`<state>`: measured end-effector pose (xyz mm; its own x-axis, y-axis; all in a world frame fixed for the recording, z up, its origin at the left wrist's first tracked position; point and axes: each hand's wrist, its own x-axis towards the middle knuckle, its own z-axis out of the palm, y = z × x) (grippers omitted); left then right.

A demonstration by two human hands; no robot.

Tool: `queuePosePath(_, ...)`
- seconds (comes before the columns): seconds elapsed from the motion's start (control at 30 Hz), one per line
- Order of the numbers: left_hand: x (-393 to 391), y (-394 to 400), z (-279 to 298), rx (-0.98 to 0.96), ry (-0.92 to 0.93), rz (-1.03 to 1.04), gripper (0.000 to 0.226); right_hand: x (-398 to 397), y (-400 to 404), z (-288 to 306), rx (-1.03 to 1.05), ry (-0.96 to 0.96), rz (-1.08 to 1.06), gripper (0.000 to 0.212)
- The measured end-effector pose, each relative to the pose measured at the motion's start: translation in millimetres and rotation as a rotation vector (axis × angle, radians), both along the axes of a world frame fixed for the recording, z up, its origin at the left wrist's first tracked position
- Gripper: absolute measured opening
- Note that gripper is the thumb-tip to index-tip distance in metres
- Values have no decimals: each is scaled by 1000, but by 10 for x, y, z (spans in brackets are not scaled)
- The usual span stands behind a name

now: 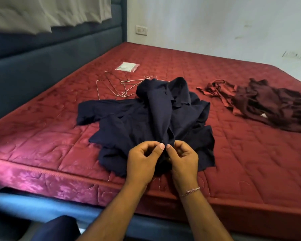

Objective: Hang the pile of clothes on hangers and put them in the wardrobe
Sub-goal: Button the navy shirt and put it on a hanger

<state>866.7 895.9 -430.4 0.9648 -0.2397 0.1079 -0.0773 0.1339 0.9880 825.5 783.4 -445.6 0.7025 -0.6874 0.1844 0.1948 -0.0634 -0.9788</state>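
navy garment (151, 119) crumpled on red mattress (59, 127), long fold running away from person. left hand (142, 162) and right hand (183, 160) side by side, fingertips pinching near hem. wire hangers (115, 86) lie beyond, far-left.

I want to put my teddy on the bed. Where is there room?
The left side of the red mattress is bare, between the headboard and the navy garment. The front right corner is bare too. It is crowded in the middle: wire hangers, navy garment, both hands, and maroon clothes at right.
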Motion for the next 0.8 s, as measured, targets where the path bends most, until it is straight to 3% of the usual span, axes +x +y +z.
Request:
queuePosePath(0.17, 29, -54, 56, 118, -116, 104, 10, 18, -2, -27, -45, 9, -47, 12)
queuePosePath(0.27, 129, -48, 117, 263, -401, 280, 12, 16, 6, 3, -16, -35, -51, 8)
queuePosePath(0.37, 160, -11, 90, 342, -560, 271, 13, 18, 3, 2, 8, -45, -59, 18)
queuePosePath(0.5, 84, 17, -47, 300, -515, 81, 14, 7, 29, -28, -60, -24, -38, 5)
queuePosePath(0.63, 103, 35, -40, 212, -430, 54, 8, -21, 50, 14, -90, -37, -26, 32)
queuePosePath(0.8, 140, 38, -41, 233, -286, 65, 10, -21, 63, 14, -175, -15, -33, 27)
